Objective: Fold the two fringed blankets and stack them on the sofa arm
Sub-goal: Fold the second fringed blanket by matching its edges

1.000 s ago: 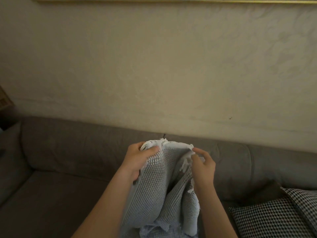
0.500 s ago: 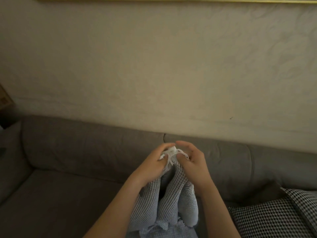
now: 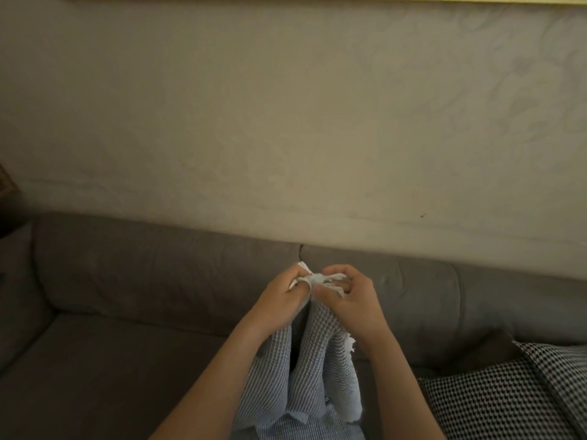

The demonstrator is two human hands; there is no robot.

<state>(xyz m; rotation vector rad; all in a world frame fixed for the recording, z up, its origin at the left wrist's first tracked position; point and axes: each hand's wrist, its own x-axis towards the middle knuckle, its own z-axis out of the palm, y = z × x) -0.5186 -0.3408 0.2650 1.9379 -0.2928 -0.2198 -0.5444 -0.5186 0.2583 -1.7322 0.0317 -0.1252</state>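
Both hands have come together since a second ago: left hand [image 3: 281, 296] and right hand [image 3: 352, 300] now touch, fingers curled, each pinching the blanket's [image 3: 317, 369] white fringe [image 3: 317, 277] at its top edge. Blanket hangs between the forearms, in front of the sofa [image 3: 158, 271] back; open seat stretches left, checked cushion [image 3: 508, 395] near on the right

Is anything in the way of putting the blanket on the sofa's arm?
Nothing visible is. The left hand and right hand pinch the pale grey waffle-knit fringed blanket; only grey sofa seat lies between it and the sofa arm at left.
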